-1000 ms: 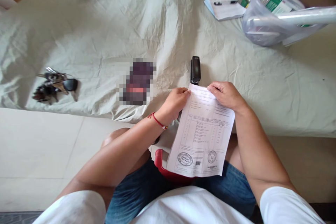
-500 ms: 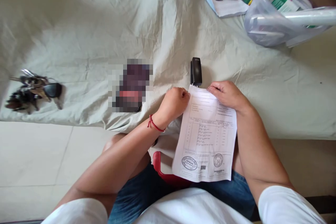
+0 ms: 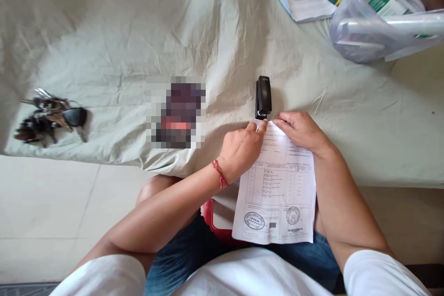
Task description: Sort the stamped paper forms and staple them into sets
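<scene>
A printed sheet of paper with two round stamps near its bottom hangs over my lap, its upper part at the edge of the cloth-covered surface. My left hand, with a red string bracelet at the wrist, is on the sheet's top left part, fingertips at the top edge; its thumb is hidden. At the top right, my right hand grips the same sheet between thumb and fingers. Just beyond the top edge stands a black stapler, its mouth facing the paper. I cannot tell whether the paper's edge lies inside it.
A bunch of keys lies at the left, and a pixelated dark object is nearer the middle. At the far right are a notepad with a pen and a translucent plastic basket holding a bottle and papers. The pale cloth is wrinkled.
My left hand has shifted right from the sheet's top left corner along its top edge, its fingers now stretched further forward. My right hand keeps its grip. The whole view has shifted slightly.
</scene>
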Demonstrator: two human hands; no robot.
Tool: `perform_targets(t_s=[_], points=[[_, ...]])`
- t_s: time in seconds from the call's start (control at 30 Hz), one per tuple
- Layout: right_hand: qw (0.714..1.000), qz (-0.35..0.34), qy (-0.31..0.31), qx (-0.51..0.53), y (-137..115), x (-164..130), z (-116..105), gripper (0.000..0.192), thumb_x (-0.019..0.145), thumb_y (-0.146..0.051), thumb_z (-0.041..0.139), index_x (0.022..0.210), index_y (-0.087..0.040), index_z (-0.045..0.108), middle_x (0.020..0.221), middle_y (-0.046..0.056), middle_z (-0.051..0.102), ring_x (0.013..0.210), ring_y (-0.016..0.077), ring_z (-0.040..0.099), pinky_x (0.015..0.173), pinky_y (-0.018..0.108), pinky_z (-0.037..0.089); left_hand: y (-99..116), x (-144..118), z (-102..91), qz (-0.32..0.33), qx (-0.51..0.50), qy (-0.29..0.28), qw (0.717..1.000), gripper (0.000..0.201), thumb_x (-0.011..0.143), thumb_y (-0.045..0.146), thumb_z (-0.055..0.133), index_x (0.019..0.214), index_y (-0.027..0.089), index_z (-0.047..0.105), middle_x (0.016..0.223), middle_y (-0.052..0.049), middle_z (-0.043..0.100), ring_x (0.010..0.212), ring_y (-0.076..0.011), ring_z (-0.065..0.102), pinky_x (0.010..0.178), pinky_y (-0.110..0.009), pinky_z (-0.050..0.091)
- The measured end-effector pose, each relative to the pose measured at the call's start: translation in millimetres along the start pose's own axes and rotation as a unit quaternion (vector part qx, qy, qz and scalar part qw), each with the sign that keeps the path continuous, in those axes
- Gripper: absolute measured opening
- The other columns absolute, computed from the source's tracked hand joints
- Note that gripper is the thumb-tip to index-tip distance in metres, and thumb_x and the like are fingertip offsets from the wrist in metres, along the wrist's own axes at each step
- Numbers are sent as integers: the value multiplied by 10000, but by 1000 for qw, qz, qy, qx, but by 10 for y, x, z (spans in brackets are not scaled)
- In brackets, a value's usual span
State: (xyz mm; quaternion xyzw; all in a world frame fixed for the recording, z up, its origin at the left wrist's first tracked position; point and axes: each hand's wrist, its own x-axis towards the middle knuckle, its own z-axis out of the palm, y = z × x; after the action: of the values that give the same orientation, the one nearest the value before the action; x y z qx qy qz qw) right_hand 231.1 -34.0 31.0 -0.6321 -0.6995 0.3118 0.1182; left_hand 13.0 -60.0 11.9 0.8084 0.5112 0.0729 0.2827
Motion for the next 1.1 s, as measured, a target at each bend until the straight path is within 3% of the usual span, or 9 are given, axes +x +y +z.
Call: perform_targets(t_s=[0.13,0.27,0.4,0.47,0.57,0.73,0.87,1.1], points=[[1000,0,-9,3,55,-22,-17,364,1030,-466,569,752,-233,595,674,-3,592,682,170,508,707,344,367,-18,23,-80,-5,52,-10,999,607,1123,117,471,1694,230,644,1020,-125,774,761,-252,704,631,-353,353],[999,-20,-19,42,125,-90,-116,380,1015,-535,585,850,-214,706,756,19,677,753,193,594,739,346,423,-131,-7,-102,0,62,23,998,454,1174,256,522,1560,222,759,1086,-117,803,825,-255,749,649,-350,454],[993,-55,-34,99,100,-173,-196,436,1036,-600,619,857,-214,715,778,14,669,753,181,584,733,338,443,-304,-3,-111,37,-69,152,985,348,1131,299,620,1350,157,851,1114,-113,791,757,-185,679,759,-334,553],[990,-76,-47,110,55,-185,-179,451,1057,-601,616,828,-219,686,765,8,647,740,170,566,723,331,443,-359,26,-142,65,-153,173,971,335,1130,347,634,1270,144,859,1083,-98,797,701,-151,625,764,-316,557],[984,-122,-71,105,-20,-161,-85,458,1088,-560,597,776,-226,624,741,-1,611,721,157,550,709,322,432,-376,77,-216,87,-223,116,964,357,1141,399,610,1085,152,862,926,-67,798,715,-155,629,732,-295,518],[977,-168,-85,102,-89,-111,77,452,1122,-503,584,761,-231,576,757,6,632,723,153,538,711,316,439,-376,125,-323,86,-210,-18,974,270,1049,309,677,879,155,819,758,-29,751,670,-144,583,663,-300,403],[978,-170,-77,94,-80,-108,86,444,1127,-509,592,782,-230,600,778,12,660,730,156,556,726,321,448,-433,150,-401,83,-216,-50,972,311,1016,289,692,729,175,720,615,26,611,598,-121,461,637,-307,341],[982,-141,-86,87,-33,-123,-58,413,1105,-508,592,817,-222,671,768,2,660,726,153,585,720,314,451,-433,184,-527,54,-220,-90,970,213,1002,224,716,802,172,767,640,40,648,605,-122,501,659,-302,362]])
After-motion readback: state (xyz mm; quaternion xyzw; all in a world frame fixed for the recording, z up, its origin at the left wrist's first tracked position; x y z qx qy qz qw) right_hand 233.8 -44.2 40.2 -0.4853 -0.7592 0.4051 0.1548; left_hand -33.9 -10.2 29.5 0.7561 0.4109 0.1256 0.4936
